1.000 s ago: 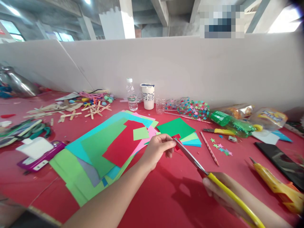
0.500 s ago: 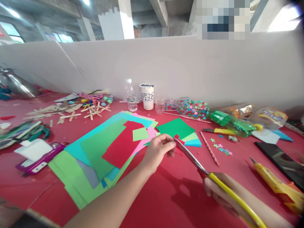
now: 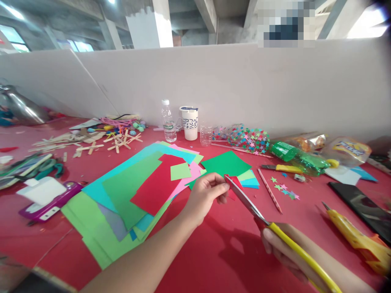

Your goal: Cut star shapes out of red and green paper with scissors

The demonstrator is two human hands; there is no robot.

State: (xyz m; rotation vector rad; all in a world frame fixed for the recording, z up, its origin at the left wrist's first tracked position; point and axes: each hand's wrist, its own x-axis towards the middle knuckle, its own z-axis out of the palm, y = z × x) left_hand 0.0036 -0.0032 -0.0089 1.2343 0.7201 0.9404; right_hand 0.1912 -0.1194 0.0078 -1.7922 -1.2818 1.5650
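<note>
My left hand [image 3: 210, 193] is closed in a pinch on a small piece of red paper [image 3: 236, 182], which shows beyond the fingertips. In my right hand [image 3: 282, 246] are yellow-handled scissors [image 3: 297, 248], their blades pointing up and left to the red paper beside my left fingers. How far the blades are apart is hard to see. Behind my left hand lies a green paper square [image 3: 227, 163] on the red table [image 3: 195, 260]. To the left spreads a pile of coloured sheets, with a larger red sheet [image 3: 159, 183] and a small light green square [image 3: 180, 171] on top.
A water bottle [image 3: 168, 122] and a white cup [image 3: 190, 124] stand near the partition [image 3: 214, 81]. Rightward lie a pencil [image 3: 269, 190], star cutouts [image 3: 284, 187], a box cutter [image 3: 284, 168], a phone [image 3: 360, 207] and a yellow glue gun [image 3: 354, 232]. Craft sticks [image 3: 122, 141] lie left.
The red paper at the scissor tips has turned, and more of it shows to the right of the blades. My left hand has shifted slightly right; the right hand is nearly still.
</note>
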